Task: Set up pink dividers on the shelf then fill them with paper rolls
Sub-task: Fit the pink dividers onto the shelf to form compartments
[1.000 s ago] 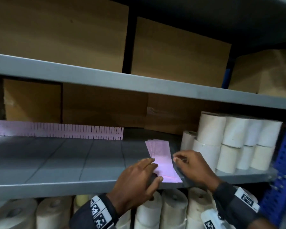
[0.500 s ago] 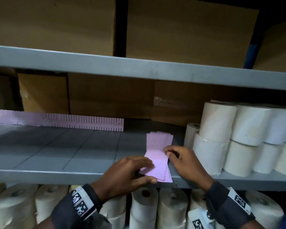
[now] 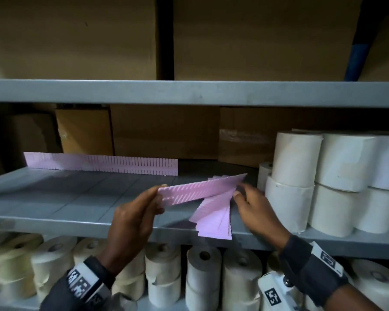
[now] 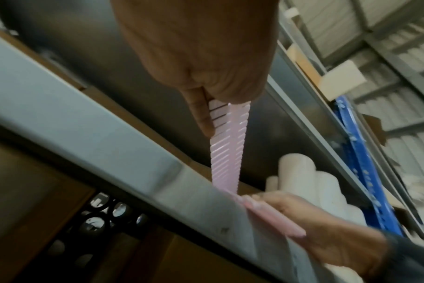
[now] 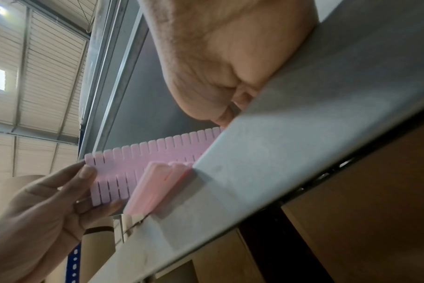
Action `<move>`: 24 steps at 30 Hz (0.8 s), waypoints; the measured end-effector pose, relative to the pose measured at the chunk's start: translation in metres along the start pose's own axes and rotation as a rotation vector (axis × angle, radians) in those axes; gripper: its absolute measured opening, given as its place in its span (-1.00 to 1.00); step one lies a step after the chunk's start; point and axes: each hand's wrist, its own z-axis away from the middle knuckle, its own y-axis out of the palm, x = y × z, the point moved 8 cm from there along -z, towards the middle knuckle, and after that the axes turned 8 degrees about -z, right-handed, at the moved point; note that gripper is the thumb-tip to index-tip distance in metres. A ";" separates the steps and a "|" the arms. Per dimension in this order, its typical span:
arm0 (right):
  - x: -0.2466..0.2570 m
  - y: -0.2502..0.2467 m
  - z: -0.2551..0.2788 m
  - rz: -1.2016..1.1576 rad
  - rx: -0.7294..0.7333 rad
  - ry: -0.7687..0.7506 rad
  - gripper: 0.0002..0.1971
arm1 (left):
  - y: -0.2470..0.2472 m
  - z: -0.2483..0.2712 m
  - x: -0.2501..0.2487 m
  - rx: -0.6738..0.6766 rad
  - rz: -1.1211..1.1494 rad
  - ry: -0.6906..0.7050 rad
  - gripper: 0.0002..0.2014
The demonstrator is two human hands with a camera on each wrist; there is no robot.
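Our left hand (image 3: 130, 221) pinches one end of a slotted pink divider strip (image 3: 200, 189) between thumb and fingers (image 4: 201, 114), holding it lifted just above the middle shelf (image 3: 54, 198). Our right hand (image 3: 254, 209) sits at the strip's far end, by the stack of pink dividers (image 3: 213, 218) that lies flat at the shelf's front edge; its fingertips touch the pink pieces, but we cannot tell whether they grip anything or only steady the pile. A long pink divider (image 3: 99, 163) already stands on edge along the back of the shelf, and paper rolls (image 3: 323, 176) are stacked at the right end.

From here, we judge the main risk is the stack: it overhangs the front lip (the right wrist view shows its end past the edge), so dragging the held strip across it could tip pieces off onto the rolls below. The strip is thin and held at one end, so it may flex and miss a slot in the back divider.

The right fingertips are hidden behind the strip in the head view, and in the right wrist view by the shelf edge. How many dividers the stack holds is unreadable.
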 end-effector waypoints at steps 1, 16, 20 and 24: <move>0.000 -0.001 -0.003 -0.009 0.002 0.017 -0.73 | -0.009 0.002 0.008 -0.049 0.049 -0.071 -0.77; 0.107 0.011 -0.015 -0.303 0.091 -0.112 -0.86 | -0.160 0.037 0.043 -0.306 0.161 -0.480 -0.73; 0.154 0.046 -0.024 -0.371 0.150 -0.168 -0.88 | -0.213 0.045 0.057 -0.329 -0.012 -0.468 -0.70; 0.190 0.101 -0.039 -0.463 0.175 -0.144 -0.85 | -0.271 0.055 0.076 -0.336 -0.134 -0.444 -0.71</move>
